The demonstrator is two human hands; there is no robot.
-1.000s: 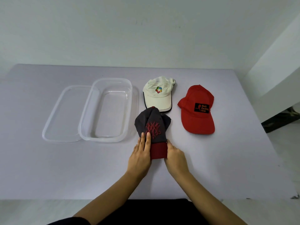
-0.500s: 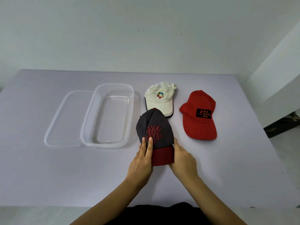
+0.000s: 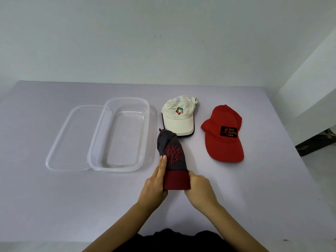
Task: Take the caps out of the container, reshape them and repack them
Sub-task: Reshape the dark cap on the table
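Note:
A dark grey cap (image 3: 171,151) with a red embroidered pattern and a dark red brim lies on the table in front of me, squeezed narrow. My left hand (image 3: 154,186) grips the brim's left side, fingers stretched up along the crown. My right hand (image 3: 199,186) grips the brim's right side. A white cap (image 3: 179,115) with a coloured logo lies just beyond it. A red cap (image 3: 224,131) with a black patch lies to the right. The clear plastic container (image 3: 94,142) stands to the left with nothing in it.
A clear lid (image 3: 60,140) lies under the container's left edge. The pale table (image 3: 54,197) ends at a wall behind; its right edge borders a white wall and a dark floor strip (image 3: 316,144).
Both hands have pressed the grey cap's sides inward, so it is narrower, and its crown now leans to the left. The camera tilted down a little.

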